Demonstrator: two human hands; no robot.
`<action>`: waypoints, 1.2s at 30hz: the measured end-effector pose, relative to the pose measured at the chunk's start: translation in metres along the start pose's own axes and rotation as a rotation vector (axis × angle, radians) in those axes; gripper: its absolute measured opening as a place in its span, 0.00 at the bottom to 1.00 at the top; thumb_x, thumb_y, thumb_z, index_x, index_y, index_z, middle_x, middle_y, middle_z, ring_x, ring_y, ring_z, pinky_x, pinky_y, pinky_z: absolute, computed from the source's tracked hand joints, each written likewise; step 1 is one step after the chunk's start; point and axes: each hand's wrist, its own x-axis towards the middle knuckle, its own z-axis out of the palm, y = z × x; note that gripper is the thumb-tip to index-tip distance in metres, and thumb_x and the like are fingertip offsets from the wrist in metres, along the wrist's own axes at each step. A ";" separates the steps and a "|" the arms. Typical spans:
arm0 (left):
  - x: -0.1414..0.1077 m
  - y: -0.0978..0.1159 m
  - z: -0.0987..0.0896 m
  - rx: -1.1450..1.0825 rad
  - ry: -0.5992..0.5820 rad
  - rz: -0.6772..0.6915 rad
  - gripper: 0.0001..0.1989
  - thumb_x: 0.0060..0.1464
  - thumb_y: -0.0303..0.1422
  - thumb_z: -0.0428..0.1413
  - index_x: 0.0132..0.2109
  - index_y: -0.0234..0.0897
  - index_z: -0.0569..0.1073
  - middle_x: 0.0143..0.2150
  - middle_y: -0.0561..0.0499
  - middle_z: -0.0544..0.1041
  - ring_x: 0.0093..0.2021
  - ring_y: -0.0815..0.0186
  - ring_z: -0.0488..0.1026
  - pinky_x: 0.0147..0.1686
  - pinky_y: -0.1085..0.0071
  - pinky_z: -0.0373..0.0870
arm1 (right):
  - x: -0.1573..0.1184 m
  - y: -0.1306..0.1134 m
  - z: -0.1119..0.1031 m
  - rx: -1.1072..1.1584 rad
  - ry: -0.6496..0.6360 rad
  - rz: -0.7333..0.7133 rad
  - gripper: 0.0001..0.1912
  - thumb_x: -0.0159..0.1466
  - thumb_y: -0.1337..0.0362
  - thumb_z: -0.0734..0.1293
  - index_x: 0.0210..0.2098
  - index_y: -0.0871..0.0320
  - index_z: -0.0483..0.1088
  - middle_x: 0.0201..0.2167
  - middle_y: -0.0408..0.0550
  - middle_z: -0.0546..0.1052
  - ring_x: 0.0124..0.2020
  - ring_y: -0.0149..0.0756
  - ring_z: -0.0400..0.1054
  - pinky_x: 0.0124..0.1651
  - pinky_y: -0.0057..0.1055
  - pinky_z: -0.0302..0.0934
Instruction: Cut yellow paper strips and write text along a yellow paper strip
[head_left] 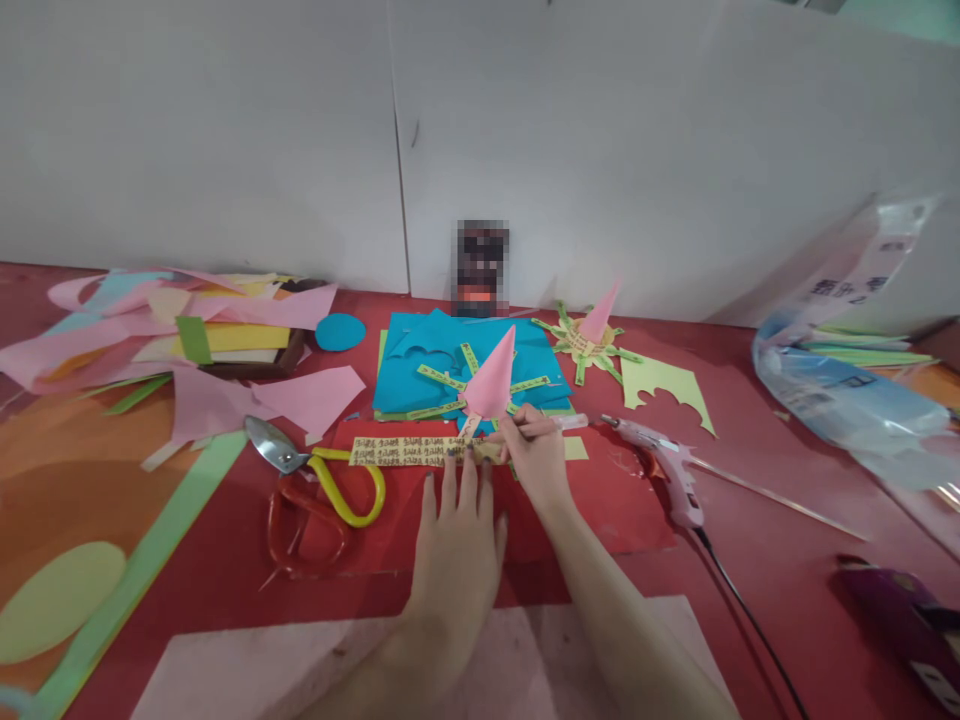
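My left hand (454,555) lies flat on a red sheet (600,500), fingertips pressing the lower edge of a yellow paper strip (405,451) covered in handwriting. My right hand (534,458) grips a pen (559,424) with its tip at the strip's right end. Just beyond the strip stands a pink paper cone (491,380) ringed by green written strips on blue paper (435,360).
Yellow-handled scissors (322,470) lie left of the strip. A pink glue gun (671,470) with its cord lies right of my hand. A second pink cone ornament (592,335), green cut paper (664,385), a plastic bag (847,390) and a heap of coloured paper scraps (172,340) surround them.
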 end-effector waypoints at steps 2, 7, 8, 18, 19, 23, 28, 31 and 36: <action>0.000 0.000 0.000 -0.002 0.000 -0.003 0.23 0.61 0.34 0.41 0.60 0.34 0.64 0.63 0.41 0.63 0.63 0.51 0.58 0.58 0.50 0.59 | 0.000 -0.001 0.000 -0.024 0.018 0.001 0.16 0.59 0.59 0.62 0.17 0.54 0.55 0.09 0.37 0.64 0.16 0.31 0.64 0.25 0.25 0.56; 0.000 0.000 0.001 -0.017 -0.006 -0.003 0.23 0.61 0.34 0.41 0.61 0.33 0.62 0.63 0.40 0.62 0.64 0.51 0.56 0.59 0.50 0.57 | 0.000 -0.003 0.001 -0.040 0.044 0.019 0.15 0.58 0.58 0.61 0.18 0.53 0.55 0.08 0.37 0.63 0.14 0.30 0.62 0.23 0.25 0.55; 0.000 0.000 0.001 -0.019 -0.007 -0.004 0.24 0.61 0.34 0.41 0.61 0.33 0.62 0.63 0.40 0.62 0.64 0.51 0.56 0.59 0.50 0.57 | 0.000 -0.003 0.001 -0.038 0.042 0.021 0.16 0.58 0.57 0.61 0.18 0.53 0.55 0.09 0.37 0.64 0.14 0.30 0.61 0.23 0.25 0.55; 0.000 0.000 0.001 -0.009 0.001 -0.003 0.24 0.61 0.34 0.40 0.61 0.33 0.63 0.63 0.41 0.63 0.63 0.50 0.57 0.58 0.49 0.58 | 0.000 -0.002 -0.001 0.003 0.008 0.024 0.14 0.59 0.57 0.61 0.19 0.53 0.57 0.10 0.37 0.65 0.17 0.33 0.66 0.24 0.26 0.57; 0.000 0.000 0.001 -0.007 0.003 -0.003 0.23 0.61 0.33 0.40 0.61 0.33 0.63 0.63 0.41 0.63 0.63 0.51 0.57 0.58 0.50 0.58 | 0.000 -0.002 -0.001 0.004 0.005 0.017 0.15 0.59 0.57 0.61 0.19 0.53 0.56 0.09 0.37 0.64 0.17 0.33 0.66 0.24 0.26 0.57; 0.000 0.000 0.001 -0.001 0.005 -0.004 0.23 0.61 0.33 0.41 0.60 0.34 0.64 0.62 0.42 0.64 0.63 0.51 0.58 0.58 0.50 0.59 | -0.001 -0.001 0.000 -0.028 0.003 0.013 0.17 0.58 0.60 0.62 0.17 0.53 0.53 0.08 0.36 0.62 0.15 0.32 0.64 0.22 0.25 0.54; 0.000 0.000 0.001 -0.012 -0.011 -0.001 0.23 0.61 0.34 0.40 0.60 0.34 0.64 0.63 0.42 0.63 0.63 0.51 0.57 0.58 0.50 0.58 | -0.001 -0.002 0.000 -0.038 0.028 0.024 0.17 0.58 0.59 0.61 0.17 0.53 0.52 0.08 0.37 0.61 0.16 0.31 0.63 0.22 0.25 0.53; 0.000 0.000 0.001 -0.021 -0.018 0.000 0.24 0.61 0.34 0.40 0.61 0.33 0.63 0.63 0.41 0.62 0.64 0.50 0.56 0.58 0.49 0.58 | -0.002 -0.002 0.000 -0.033 0.065 0.039 0.16 0.58 0.60 0.61 0.17 0.53 0.52 0.09 0.36 0.61 0.15 0.30 0.60 0.21 0.25 0.52; 0.000 0.000 0.001 -0.022 -0.013 -0.006 0.24 0.61 0.34 0.41 0.61 0.33 0.62 0.63 0.41 0.62 0.64 0.51 0.56 0.59 0.50 0.58 | -0.002 -0.003 -0.001 -0.008 0.061 0.052 0.14 0.58 0.60 0.61 0.18 0.53 0.55 0.09 0.37 0.63 0.19 0.33 0.65 0.24 0.25 0.55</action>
